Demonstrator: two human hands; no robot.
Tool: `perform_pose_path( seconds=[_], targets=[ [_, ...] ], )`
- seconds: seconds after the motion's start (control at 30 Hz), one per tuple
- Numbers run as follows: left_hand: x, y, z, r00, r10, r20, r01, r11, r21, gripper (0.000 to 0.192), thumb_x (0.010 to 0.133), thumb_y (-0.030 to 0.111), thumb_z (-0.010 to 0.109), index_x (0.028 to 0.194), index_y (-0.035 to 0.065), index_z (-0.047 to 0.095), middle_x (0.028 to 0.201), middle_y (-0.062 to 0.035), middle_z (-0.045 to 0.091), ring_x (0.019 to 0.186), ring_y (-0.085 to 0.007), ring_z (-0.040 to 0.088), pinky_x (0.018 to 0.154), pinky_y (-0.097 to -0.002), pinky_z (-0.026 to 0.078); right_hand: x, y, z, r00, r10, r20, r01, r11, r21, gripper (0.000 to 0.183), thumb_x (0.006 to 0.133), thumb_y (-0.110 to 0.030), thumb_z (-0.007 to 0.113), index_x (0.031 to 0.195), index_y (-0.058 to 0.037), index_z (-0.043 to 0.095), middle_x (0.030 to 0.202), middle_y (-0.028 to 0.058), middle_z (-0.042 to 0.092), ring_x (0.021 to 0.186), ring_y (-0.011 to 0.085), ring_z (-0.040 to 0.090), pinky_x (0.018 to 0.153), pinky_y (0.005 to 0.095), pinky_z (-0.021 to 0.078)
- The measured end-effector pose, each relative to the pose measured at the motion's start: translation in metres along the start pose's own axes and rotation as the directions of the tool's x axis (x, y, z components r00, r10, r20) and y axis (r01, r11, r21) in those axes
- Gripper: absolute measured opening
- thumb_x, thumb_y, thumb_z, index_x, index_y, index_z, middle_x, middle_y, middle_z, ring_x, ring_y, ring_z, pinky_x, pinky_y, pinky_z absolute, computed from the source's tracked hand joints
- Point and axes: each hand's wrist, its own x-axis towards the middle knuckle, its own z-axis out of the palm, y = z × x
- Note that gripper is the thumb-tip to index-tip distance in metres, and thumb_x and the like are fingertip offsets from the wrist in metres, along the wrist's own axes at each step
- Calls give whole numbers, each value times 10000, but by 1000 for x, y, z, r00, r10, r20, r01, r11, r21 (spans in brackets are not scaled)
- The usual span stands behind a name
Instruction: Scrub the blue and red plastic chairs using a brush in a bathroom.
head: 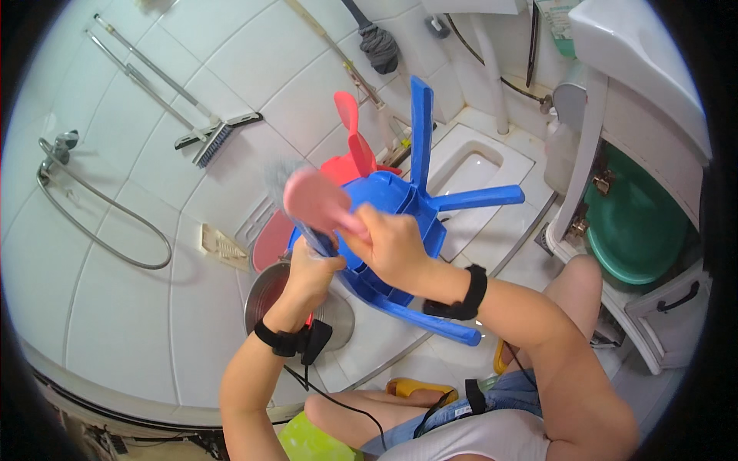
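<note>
A blue plastic stool (375, 193) is tipped over in front of me, its legs sticking out and its ribbed underside partly visible. My left hand (314, 274) grips one of its legs, on the left side. In my right hand (398, 248) is the handle of a pink scrubbing brush (317, 199). Motion blurs the brush head and its grey bristles, which lie along the leg held by my left hand. Contact between bristles and leg cannot be made out exactly. Behind the stool stands a red plastic object (360, 152), partly hidden.
A metal bucket (340, 322) is below my left wrist, beside a pink round object (268, 245). Beyond the stool lies a squat toilet (473, 164). The cabinet at right holds a green basin (634, 225). A shower hose (104, 230) and a floor brush (213, 144) are along the tiled wall.
</note>
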Motion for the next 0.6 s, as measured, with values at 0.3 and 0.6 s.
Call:
perform_pose_path(
  seconds=[0.3, 0.6],
  targets=[
    [-3, 4, -3, 1000, 4, -12, -4, 1000, -3, 438, 543, -152, 539, 931, 51, 545, 815, -11, 511, 579, -99, 478, 444, -208, 354, 16, 7, -12, 993, -91, 73, 87, 994, 62, 202, 769, -197, 654, 807, -68, 504, 593, 107, 516, 497, 299, 538, 421, 371, 400],
    [0, 7, -2, 1000, 11, 8, -11, 1000, -1, 391, 521, -132, 570, 849, 77, 530, 767, 20, 442, 578, -98, 468, 461, -208, 359, 24, 12, -10, 983, -171, 68, 168, 984, 53, 209, 758, -189, 671, 755, -61, 505, 593, 92, 529, 490, 273, 549, 428, 352, 408]
  ],
)
